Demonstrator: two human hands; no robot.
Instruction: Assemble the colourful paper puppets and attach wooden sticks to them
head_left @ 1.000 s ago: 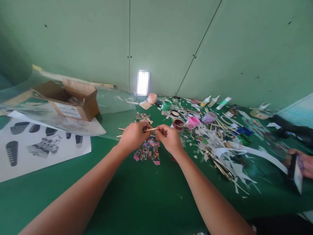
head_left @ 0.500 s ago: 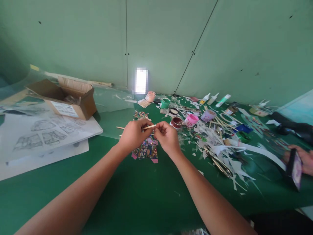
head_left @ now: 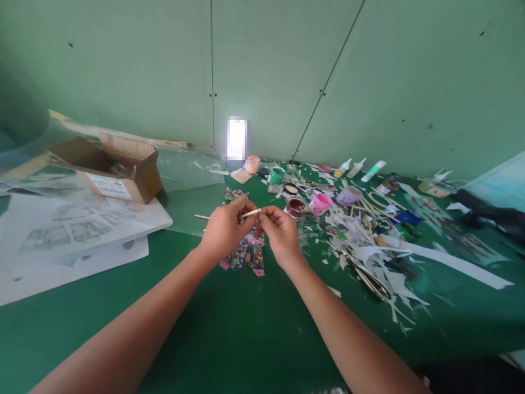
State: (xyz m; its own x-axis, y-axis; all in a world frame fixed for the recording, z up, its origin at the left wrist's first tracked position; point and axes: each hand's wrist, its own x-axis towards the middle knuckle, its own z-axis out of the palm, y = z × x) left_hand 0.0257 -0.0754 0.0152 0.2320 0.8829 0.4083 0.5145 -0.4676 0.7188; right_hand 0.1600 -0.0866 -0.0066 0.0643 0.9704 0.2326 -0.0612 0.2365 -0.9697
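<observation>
My left hand (head_left: 227,227) is closed round a thin wooden stick (head_left: 251,213), whose pale end points toward my right hand. Beside that end, the thumb and fingers of my right hand (head_left: 281,232) are pinched together; whatever they hold is too small to make out. Below both hands, a colourful patterned piece (head_left: 246,257) with pink corners lies on the green table, partly covered by my fingers. Another patterned piece (head_left: 235,194) shows just beyond them. To the left of my left hand, a second thin stick (head_left: 202,216) pokes out.
At left, an open cardboard box (head_left: 143,178) stands on printed sheets (head_left: 82,227). Paint jars, among them a pink jar (head_left: 320,204) and a green jar (head_left: 276,175), stand to the right. Paper scraps (head_left: 369,246), tweezers (head_left: 367,276) and glue bottles (head_left: 343,167) are scattered there.
Another person's hand with a phone has gone from the right edge. My hands stay almost in place, still together at the stick. The view has tilted slightly.
</observation>
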